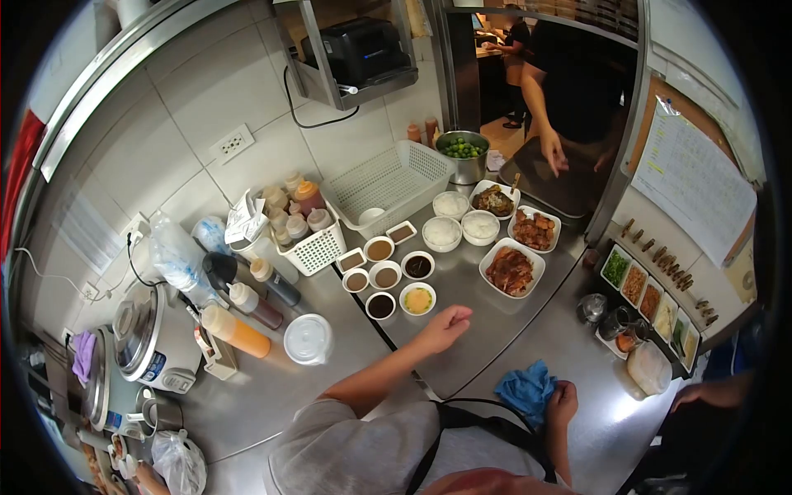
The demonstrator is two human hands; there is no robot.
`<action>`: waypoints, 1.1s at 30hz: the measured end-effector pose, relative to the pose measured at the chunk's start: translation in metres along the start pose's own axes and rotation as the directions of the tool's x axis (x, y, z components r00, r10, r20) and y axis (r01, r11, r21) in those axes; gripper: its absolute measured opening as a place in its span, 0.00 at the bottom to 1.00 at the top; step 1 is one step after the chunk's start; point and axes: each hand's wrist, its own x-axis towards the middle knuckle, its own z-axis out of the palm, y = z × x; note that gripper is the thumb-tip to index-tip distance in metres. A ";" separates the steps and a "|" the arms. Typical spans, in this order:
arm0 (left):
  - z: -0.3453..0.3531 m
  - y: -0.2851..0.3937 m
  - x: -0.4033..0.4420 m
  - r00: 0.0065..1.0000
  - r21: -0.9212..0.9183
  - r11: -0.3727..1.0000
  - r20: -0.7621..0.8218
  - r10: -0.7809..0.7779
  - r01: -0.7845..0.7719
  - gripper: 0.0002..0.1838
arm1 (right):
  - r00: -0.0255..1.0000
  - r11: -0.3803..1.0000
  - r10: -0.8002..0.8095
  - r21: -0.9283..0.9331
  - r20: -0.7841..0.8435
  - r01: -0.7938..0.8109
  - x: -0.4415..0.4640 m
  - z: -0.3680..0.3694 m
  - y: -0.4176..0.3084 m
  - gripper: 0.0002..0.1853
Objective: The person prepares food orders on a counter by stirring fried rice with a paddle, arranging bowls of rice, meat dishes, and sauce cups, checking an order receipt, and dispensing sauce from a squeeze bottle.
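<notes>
My left hand (446, 327) is over the steel counter with its fingers curled closed; nothing shows in it. Just beyond it is a small white bowl of yellow sauce with green bits (417, 299). Around that stand bowls of dark sauce (380, 306) and several of brown sauce. My right hand (563, 403) is closed at the edge of a crumpled blue cloth (528, 388), gripping it close to my body. Farther forward are a white dish of sliced glazed meat (511, 271), a dish of meat chunks (534, 229), a dish of browned meat (493, 200) and bowls of rice (440, 234).
A perforated basket (388, 186) and a pot of green limes (463, 157) stand at the back. Squeeze bottles (235, 330), a lidded tub (308, 339) and rice cookers (157, 330) are left. Topping trays (650, 301) line the right. Another person's hand (554, 153) reaches over a dark tray (544, 181).
</notes>
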 end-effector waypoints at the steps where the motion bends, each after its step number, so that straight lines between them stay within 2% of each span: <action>1: -0.002 -0.010 -0.007 0.999 0.013 0.999 -0.017 -0.046 0.046 0.15 | 1.000 1.000 -0.001 -0.002 0.001 0.001 0.000 -0.001 0.000 0.04; 3: -0.003 -0.028 -0.025 0.989 0.034 0.990 -0.052 -0.137 0.139 0.14 | 0.999 0.999 -0.040 -0.026 -0.006 0.040 0.000 -0.002 0.002 0.04; 6: 0.001 -0.066 -0.046 0.986 0.141 0.982 -0.129 -0.107 0.125 0.11 | 0.999 0.998 -0.051 -0.028 -0.008 0.051 -0.001 0.000 0.006 0.05; 9: 0.003 -0.068 -0.064 0.977 0.345 0.935 -0.158 0.147 -0.085 0.09 | 0.999 0.999 -0.046 -0.003 0.006 0.046 -0.001 0.001 0.008 0.05; 12: 0.007 -0.061 -0.066 0.959 0.512 0.837 -0.083 0.272 -0.193 0.08 | 0.999 0.999 -0.048 -0.012 0.011 0.048 -0.001 0.000 0.003 0.05; 21: 0.002 -0.059 -0.068 0.962 0.523 0.819 0.004 0.274 -0.235 0.08 | 0.995 0.991 -0.089 -0.103 -0.050 0.083 -0.002 0.003 0.007 0.04; 24: 0.005 -0.068 -0.069 0.939 0.491 0.827 -0.048 0.340 -0.274 0.09 | 0.998 0.996 -0.042 -0.079 -0.043 0.039 -0.001 0.002 0.005 0.04; 27: 0.004 -0.065 -0.072 0.976 0.448 0.880 -0.064 0.209 -0.159 0.09 | 1.000 0.999 0.000 -0.051 -0.028 -0.002 -0.002 0.000 0.002 0.04; 30: 0.006 -0.068 -0.074 0.973 0.488 0.863 -0.101 0.207 -0.132 0.10 | 0.999 0.995 -0.036 -0.097 -0.023 0.033 0.000 0.006 0.014 0.04; 32: 0.006 -0.079 -0.073 0.974 0.533 0.832 -0.060 0.220 -0.155 0.10 | 0.997 0.997 -0.077 -0.002 -0.013 0.077 0.000 0.012 0.034 0.04; 33: 0.007 -0.077 -0.074 0.979 0.501 0.857 -0.081 0.189 -0.124 0.10 | 0.995 0.994 -0.099 -0.047 -0.014 0.099 0.002 0.009 0.035 0.05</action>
